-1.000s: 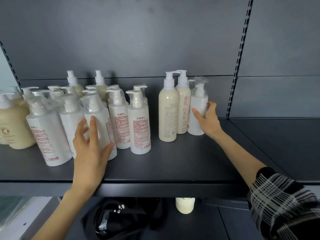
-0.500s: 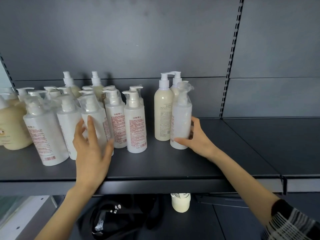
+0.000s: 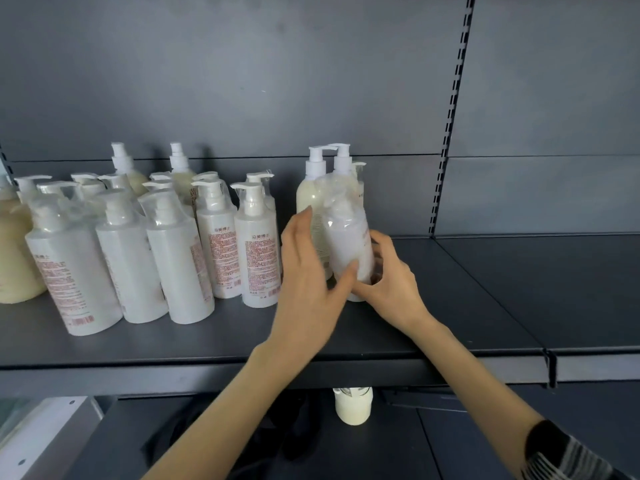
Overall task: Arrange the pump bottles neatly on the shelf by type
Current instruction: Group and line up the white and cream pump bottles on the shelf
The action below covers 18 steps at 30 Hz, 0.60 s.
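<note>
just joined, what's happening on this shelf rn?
A person is arranging bottles on a shelf. The left hand and right hand both grip one wrapped bottle, upright, just in front of two cream bottles. The white bottles stand grouped to its left, apart from it.

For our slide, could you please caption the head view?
The left hand and right hand hold a plastic-wrapped white pump bottle at the dark grey metal shelf.

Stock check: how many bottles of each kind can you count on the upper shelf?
White bottles with red print: 5 in full view, more hidden behind
Tall cream bottles: at least 4
Big yellowish bottle: 1
Small white wrapped bottle, held: 1
Total: at least 11
</note>
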Available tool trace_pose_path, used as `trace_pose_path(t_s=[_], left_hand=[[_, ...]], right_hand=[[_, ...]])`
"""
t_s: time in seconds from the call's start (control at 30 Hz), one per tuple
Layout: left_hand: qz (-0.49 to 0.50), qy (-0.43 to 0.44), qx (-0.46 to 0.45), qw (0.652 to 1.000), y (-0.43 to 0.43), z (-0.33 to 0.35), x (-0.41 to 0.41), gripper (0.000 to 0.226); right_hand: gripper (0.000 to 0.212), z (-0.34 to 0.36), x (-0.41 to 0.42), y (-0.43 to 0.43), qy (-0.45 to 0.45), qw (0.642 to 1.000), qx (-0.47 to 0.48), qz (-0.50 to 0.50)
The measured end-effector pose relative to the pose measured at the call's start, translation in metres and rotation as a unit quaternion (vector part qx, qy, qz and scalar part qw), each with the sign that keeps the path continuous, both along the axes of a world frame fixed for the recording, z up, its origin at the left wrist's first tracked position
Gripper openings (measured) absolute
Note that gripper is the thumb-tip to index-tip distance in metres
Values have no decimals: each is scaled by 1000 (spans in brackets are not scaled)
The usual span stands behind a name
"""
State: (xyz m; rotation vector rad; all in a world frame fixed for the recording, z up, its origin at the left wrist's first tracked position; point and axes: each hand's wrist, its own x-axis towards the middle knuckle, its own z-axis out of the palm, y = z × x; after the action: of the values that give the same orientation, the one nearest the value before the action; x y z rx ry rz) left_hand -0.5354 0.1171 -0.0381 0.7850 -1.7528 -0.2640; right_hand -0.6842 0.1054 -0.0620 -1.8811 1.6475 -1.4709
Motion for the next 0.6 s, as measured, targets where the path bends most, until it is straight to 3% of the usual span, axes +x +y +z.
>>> trace_pose_path(t_s=[0.17, 0.33, 0.6], left_hand=[[-51, 42, 98, 993, -15, 2, -30, 90], [-46, 19, 128, 991, -33, -3, -40, 75], [-47, 13, 162, 986, -48, -9, -28, 69]], right_hand=[[81, -3, -5, -2, -22, 999, 34, 24], [85, -7, -5, -7, -20, 996, 58, 64], [73, -5, -5, -7, -71, 982, 109, 136]])
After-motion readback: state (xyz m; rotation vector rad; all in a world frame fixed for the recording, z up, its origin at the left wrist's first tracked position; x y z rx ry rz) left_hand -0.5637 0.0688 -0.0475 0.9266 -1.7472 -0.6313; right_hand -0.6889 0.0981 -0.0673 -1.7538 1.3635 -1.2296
